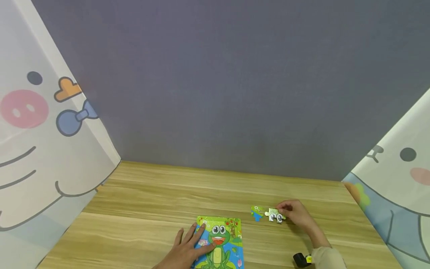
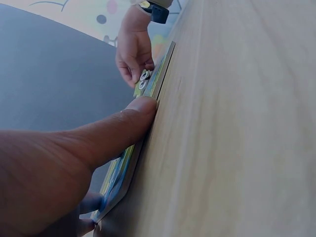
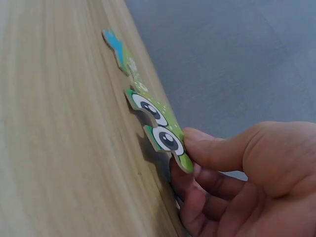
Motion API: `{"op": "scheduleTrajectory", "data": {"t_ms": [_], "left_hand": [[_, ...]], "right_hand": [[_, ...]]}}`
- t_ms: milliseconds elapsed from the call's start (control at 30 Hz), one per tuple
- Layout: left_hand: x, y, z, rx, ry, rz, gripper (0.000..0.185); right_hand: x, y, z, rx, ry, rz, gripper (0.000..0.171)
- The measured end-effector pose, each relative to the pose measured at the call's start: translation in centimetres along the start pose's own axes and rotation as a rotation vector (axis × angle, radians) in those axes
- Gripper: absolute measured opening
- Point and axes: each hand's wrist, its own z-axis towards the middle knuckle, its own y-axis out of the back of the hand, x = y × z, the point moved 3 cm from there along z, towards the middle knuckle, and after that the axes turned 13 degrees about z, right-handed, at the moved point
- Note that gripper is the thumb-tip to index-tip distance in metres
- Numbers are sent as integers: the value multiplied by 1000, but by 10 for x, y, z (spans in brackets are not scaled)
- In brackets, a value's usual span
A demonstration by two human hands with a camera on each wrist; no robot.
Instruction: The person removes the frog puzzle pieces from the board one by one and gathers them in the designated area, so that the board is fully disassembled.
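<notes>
Grip of the right hand (image 1: 297, 216) pinches the frog-eyes puzzle piece (image 1: 275, 215), lifting one edge off the counter (image 1: 151, 198) towards its right edge, while the left hand (image 1: 188, 246) lies flat, steadying the frog puzzle board (image 1: 224, 243) at the near edge.

A wooden table (image 1: 151, 198) stands before a grey wall (image 1: 218, 82), cartoon curtains (image 1: 40, 149) alongside.

Wooden table (image 1: 151, 198) under my hands, light grain. Frog puzzle board (image 1: 226, 243) lies flat at near edge. To its right, loose blue-green puzzle piece (image 1: 256, 213) flat on wood, apart from board. Eye piece (image 1: 275, 215) just beside it.
</notes>
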Motion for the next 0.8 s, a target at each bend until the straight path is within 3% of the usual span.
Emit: {"op": "scheduleTrajectory", "data": {"t_ms": [333, 500, 800], "left_hand": [[2, -1, -1, 33, 14, -49, 71], [1, 0, 0, 48, 20, -85, 64], [-1, 2, 2, 54, 22, -90, 60]], "right_hand": [[6, -6, 0, -134, -4, -209, 11], [6, -8, 0, -154, -38, -247, 13], [9, -6, -1, -152, -11, -290, 11]]}}
